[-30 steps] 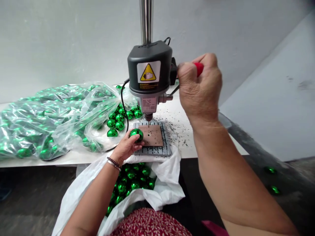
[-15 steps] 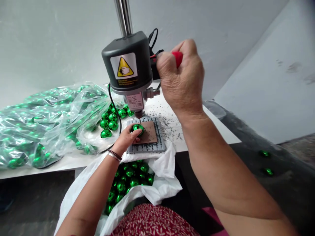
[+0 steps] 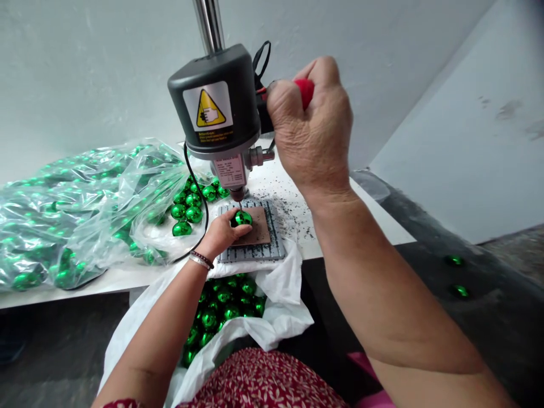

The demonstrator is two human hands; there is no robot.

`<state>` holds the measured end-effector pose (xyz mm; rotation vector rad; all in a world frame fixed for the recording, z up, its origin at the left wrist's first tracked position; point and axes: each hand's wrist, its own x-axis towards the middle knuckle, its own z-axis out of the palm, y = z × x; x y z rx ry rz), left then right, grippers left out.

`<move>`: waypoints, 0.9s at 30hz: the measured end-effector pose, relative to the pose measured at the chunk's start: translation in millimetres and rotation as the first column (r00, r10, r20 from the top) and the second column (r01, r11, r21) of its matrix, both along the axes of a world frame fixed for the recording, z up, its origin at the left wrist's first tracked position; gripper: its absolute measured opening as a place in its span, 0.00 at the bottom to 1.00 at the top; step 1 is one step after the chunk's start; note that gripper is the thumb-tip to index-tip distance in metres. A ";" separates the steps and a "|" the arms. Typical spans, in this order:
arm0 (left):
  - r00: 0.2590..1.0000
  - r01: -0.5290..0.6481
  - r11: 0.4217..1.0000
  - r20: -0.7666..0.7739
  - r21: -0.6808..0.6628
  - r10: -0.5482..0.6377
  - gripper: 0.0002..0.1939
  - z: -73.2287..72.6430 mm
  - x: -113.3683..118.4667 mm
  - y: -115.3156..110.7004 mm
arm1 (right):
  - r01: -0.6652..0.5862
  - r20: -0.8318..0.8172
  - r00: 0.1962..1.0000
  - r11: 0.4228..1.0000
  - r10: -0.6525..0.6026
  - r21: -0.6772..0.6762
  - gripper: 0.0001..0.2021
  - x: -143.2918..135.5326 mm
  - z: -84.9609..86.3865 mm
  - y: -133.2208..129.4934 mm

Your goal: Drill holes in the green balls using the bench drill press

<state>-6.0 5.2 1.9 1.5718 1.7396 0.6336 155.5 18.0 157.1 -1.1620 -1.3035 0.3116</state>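
My left hand (image 3: 224, 231) is closed on a shiny green ball (image 3: 243, 218), thumb in front and fingers behind it. The ball rests over a brown board (image 3: 262, 225) on the grey slotted base plate (image 3: 276, 249) of a small drill press (image 3: 215, 102). Directly above the ball is the thin drill bit (image 3: 240, 204); whether its tip touches the ball I cannot tell. My right hand (image 3: 312, 124) is wrapped round the red-ended lever handle (image 3: 305, 92) at the machine's right side.
A large clear plastic bag (image 3: 85, 209) full of green balls covers the table's left side, with several loose balls (image 3: 193, 214) at its mouth. Dark shavings (image 3: 293, 218) litter the white table (image 3: 374, 226). A white sack (image 3: 276, 328) holding green balls hangs below the table edge.
The green ball in my left hand has shifted slightly right on the board and now sits under the bit. My right hand keeps its grip on the handle. The view has tilted a little.
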 end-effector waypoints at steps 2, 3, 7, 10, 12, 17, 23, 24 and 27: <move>1.000 -0.001 1.000 0.020 0.024 0.000 0.34 -4.8 -0.9 0.3 | -0.006 -0.014 1.000 1.000 0.006 0.013 0.15 -0.6 -0.1 -1.1; 1.000 -0.003 0.999 0.031 0.036 0.002 0.33 -7.1 -1.3 0.4 | -0.009 -0.015 1.000 1.000 0.009 0.015 0.15 -0.9 -0.2 -1.8; 0.998 -0.006 0.998 0.064 0.066 0.002 0.33 -12.4 -2.1 -0.3 | 0.019 -0.011 1.000 1.000 -0.018 0.014 0.14 -1.0 -3.6 -5.8; 0.998 0.008 0.997 0.062 0.076 -0.013 0.31 -13.0 -1.8 -1.7 | 0.039 0.017 0.999 0.997 -0.041 0.073 0.12 1.1 -13.2 -7.6; 0.998 0.024 0.996 0.051 0.086 -0.028 0.30 -13.3 -1.3 -2.4 | 0.049 0.038 0.998 0.987 -0.055 0.155 0.10 2.8 -23.0 -7.2; 1.000 0.015 0.991 -0.019 0.132 -0.012 0.30 -15.5 1.2 -1.6 | 0.076 0.040 0.995 0.939 -0.095 0.335 0.13 4.8 -43.8 -3.9; 0.999 0.048 0.989 -0.026 0.141 -0.045 0.23 -13.2 5.7 0.8 | 0.080 0.065 0.992 0.941 -0.107 0.330 0.14 5.9 -46.6 -2.2; 0.998 0.053 0.989 -0.029 0.140 -0.049 0.21 -12.4 6.4 0.9 | 0.071 0.063 0.993 0.937 -0.099 0.341 0.15 6.2 -46.7 -1.9; 0.998 0.045 0.990 -0.040 0.132 -0.040 0.18 -11.6 7.7 0.5 | 0.050 0.047 0.996 0.930 -0.072 0.364 0.16 6.9 -48.0 -1.3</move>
